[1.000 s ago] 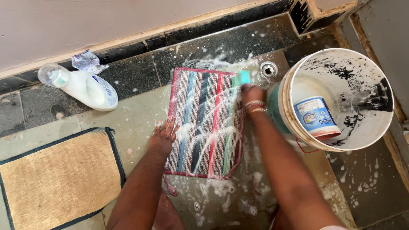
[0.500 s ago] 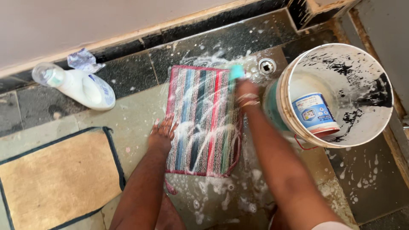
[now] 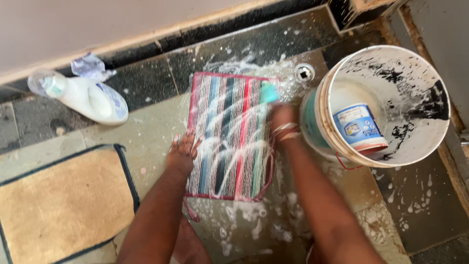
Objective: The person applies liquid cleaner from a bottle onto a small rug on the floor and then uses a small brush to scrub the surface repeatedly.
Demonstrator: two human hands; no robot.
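Observation:
A small striped mat (image 3: 229,132), red-edged and streaked with white foam, lies flat on the wet stone floor. My left hand (image 3: 181,151) presses on its left edge with fingers spread. Wearing bangles at the wrist, my right hand (image 3: 281,117) grips a teal scrubbing brush (image 3: 268,92) at the mat's upper right corner. The hand and brush are blurred by motion.
A white bucket (image 3: 430,63) with black smears stands at the right, a small blue-and-white tub (image 3: 359,128) inside it. A floor drain (image 3: 304,73) sits beside it. A white detergent bottle (image 3: 80,95) lies at the left by a crumpled sachet (image 3: 89,66). A tan mat (image 3: 63,203) lies lower left.
My right hand has pulled the brush a little back toward me along the mat's right edge. The left hand stays pressed on the left edge. The view drifted slightly.

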